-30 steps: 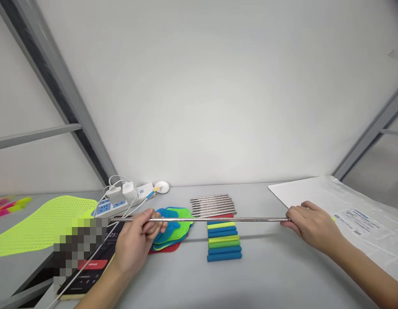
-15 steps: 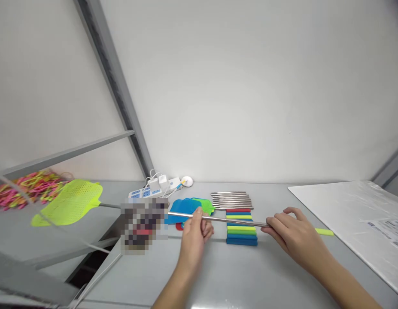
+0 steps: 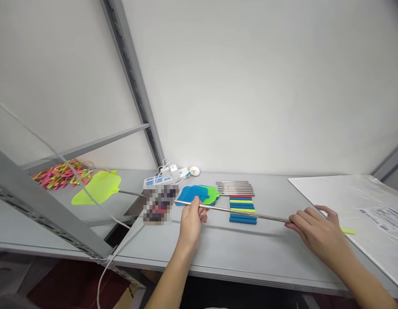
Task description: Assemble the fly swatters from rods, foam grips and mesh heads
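Workshop bench (image 3: 250,249): steel shelf frame (image 3: 134,86), power strip (image 3: 153,182), metal rods (image 3: 235,188).

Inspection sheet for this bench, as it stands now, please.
Surface: grey bench top, with a white board under clear plastic at right.
Job's things: steel rod held across the bench, stack of steel rods behind it, row of coloured foam sleeves beside.
Clutter: blue and green mesh swatter heads, lime fly swatter, pink-yellow strips.
Hands: left hand and right hand both on the rod.
Cables: white cable drops off the bench edge, near the power strip.
Surroundings: grey shelf upright, white wall.
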Action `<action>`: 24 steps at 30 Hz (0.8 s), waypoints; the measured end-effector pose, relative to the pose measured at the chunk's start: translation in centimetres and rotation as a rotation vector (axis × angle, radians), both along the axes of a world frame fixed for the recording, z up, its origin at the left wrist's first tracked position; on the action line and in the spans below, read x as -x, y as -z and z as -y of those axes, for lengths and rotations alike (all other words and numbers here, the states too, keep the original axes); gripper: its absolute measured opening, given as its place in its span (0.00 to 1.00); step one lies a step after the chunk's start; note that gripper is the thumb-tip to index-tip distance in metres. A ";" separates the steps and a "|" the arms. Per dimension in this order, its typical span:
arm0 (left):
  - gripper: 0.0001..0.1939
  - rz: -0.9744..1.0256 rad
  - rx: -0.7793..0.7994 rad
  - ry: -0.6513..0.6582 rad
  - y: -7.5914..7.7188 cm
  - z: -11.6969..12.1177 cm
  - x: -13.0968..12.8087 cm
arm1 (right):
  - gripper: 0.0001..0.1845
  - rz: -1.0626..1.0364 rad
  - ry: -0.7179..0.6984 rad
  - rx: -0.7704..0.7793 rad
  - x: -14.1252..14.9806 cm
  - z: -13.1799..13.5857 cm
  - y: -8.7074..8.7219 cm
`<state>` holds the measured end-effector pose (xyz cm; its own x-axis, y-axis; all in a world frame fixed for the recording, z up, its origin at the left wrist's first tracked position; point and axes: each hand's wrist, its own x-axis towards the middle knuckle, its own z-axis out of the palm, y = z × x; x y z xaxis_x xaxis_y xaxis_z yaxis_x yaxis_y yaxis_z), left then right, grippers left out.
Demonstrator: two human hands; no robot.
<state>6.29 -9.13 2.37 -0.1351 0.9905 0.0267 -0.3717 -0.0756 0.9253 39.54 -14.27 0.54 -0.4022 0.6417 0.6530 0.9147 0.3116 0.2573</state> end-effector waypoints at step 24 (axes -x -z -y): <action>0.26 0.112 -0.092 0.177 -0.3 -0.9 0.8 | 0.19 -1.969 -0.297 0.112 8.6 -2.6 -2.8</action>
<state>5.50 -8.25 2.69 0.0338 0.9930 0.1130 -0.4871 -0.0824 0.8695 30.89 -11.66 3.39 0.6063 0.7644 0.2191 -0.2096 0.4194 -0.8833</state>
